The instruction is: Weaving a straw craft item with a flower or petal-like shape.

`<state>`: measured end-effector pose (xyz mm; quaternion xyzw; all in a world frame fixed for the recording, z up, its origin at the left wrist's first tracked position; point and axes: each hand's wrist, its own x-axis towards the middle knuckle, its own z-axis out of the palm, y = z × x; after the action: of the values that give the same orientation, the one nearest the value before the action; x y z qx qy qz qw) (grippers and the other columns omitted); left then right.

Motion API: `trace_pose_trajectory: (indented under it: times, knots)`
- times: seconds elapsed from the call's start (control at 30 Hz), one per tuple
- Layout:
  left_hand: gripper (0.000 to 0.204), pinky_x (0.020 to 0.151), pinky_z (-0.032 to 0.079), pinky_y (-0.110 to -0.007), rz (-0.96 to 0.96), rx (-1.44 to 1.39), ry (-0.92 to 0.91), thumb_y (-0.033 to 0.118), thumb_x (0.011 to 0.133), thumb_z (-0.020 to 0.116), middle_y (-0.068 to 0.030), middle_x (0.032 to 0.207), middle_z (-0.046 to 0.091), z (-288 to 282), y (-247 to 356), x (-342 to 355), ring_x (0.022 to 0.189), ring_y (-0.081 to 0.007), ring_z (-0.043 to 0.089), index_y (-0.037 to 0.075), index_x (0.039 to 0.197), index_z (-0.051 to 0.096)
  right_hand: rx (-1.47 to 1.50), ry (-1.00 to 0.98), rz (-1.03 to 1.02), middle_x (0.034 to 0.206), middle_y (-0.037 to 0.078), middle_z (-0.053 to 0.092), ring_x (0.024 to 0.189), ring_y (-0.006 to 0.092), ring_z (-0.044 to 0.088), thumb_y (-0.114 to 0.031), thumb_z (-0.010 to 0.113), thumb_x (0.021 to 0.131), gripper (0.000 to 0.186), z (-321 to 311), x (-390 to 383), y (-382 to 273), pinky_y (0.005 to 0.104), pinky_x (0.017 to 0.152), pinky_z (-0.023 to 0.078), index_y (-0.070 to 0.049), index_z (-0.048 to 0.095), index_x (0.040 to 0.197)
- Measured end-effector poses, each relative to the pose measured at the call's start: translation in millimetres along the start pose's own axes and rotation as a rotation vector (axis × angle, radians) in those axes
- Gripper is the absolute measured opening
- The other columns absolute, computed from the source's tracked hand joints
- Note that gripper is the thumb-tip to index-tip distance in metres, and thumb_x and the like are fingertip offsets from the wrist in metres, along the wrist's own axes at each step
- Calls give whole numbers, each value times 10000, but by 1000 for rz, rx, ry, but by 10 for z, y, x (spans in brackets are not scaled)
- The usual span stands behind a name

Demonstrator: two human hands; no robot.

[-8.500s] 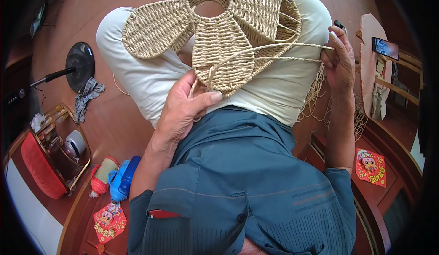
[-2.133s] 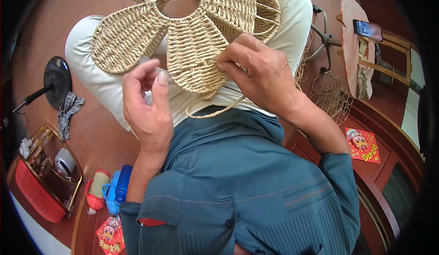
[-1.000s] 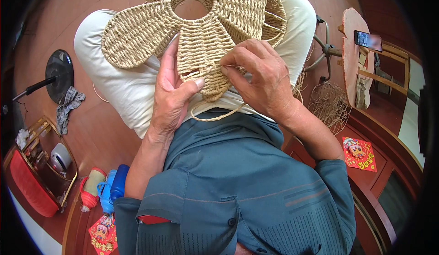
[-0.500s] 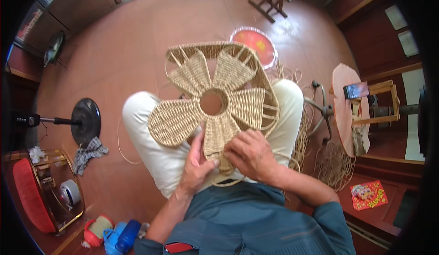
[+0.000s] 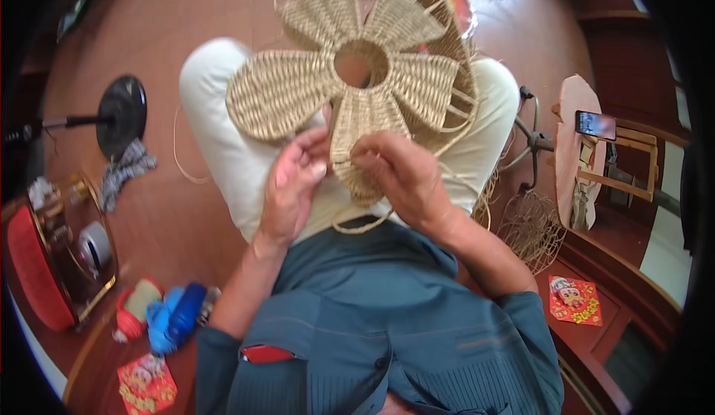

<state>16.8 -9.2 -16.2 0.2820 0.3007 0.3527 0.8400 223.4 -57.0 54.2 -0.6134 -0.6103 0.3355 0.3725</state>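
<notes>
Brown-red floor [image 5: 201, 13] all around, then pale trousers [image 5: 227, 143], with a woven straw flower [image 5: 279, 91] across the lap, bottom petal [image 5: 366, 121] toward the belly. The hands are apart: the right hand [image 5: 408, 180] has its fingertips bunched up at that petal (too blurry to tell if a strand's pinched), and the left hand [image 5: 290, 192] is loosely spread by its left edge. Just below there's a cord loop [image 5: 359, 232], plus a little phone [image 5: 596, 125] way off right.

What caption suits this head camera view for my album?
Right hand at the lowest petal of a woven flower, left hand loosely open beside it, over pale trousers.
</notes>
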Motion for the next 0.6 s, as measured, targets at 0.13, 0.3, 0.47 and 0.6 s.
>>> trace_pose_trajectory:
  times: [0.13,0.3,0.47,0.6]
  knots:
    - [587,1200,438,-386,-59,-30,35,173,1028,668,-145,1422,644,47,52,60,1319,-194,606,-62,1533,482,17,7,154,991,146,722,904,309,738,-54,755,993,134,6,13,-4,386,780,580,-25,690,1107]
    - [577,1190,444,-385,-70,-27,28,178,1014,677,-147,1412,653,19,41,52,1305,-190,612,-68,1508,505,-113,3,-41,957,144,699,890,321,729,-15,744,969,123,33,10,-10,413,772,584,-13,687,1078]
    - [567,1195,441,-378,-77,-13,30,155,1012,664,-146,1408,656,22,3,26,1306,-189,612,-71,1507,506,-219,-20,-140,987,136,686,909,327,724,-24,734,962,146,58,-40,47,436,781,592,-27,703,1105]
    - [528,1197,448,-369,-66,-17,33,111,1019,638,-141,1389,667,47,-6,8,1292,-184,625,-76,1498,516,-298,-94,-211,1078,140,679,980,338,718,-11,711,911,248,44,-55,46,438,819,593,-31,700,1158]
